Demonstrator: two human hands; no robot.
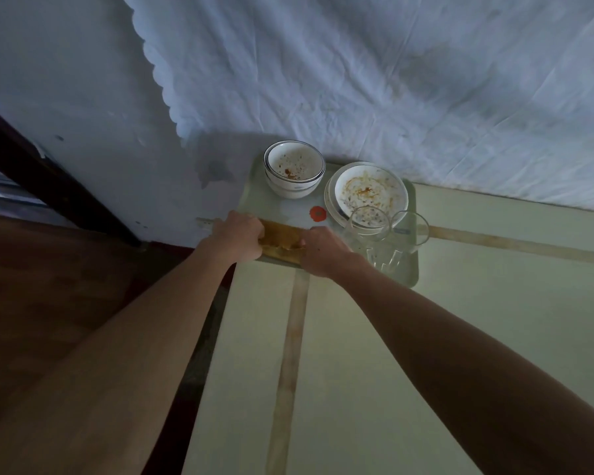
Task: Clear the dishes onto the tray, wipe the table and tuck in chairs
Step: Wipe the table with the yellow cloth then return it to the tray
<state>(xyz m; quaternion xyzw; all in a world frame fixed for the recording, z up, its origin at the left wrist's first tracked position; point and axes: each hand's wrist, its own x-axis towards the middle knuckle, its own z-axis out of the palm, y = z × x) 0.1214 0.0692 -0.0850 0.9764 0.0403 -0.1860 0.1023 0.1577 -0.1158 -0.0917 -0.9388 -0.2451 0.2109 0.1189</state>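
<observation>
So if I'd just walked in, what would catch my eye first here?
Probably the two hands, left hand and right hand, meeting over a stained brownish cloth at the near edge of a pale tray. Behind them on the tray stand dirty stacked bowls, sauce-smeared plates and clear glasses.

You're looking at a dim, bluish view; your forearms (pixel 477 354) fall in deep shadow, edges bend with wide-angle stretch, and the near corners blur softly

Glossy ceramic bowls (pixel 294 169), clear glasses (pixel 369 219)
</observation>
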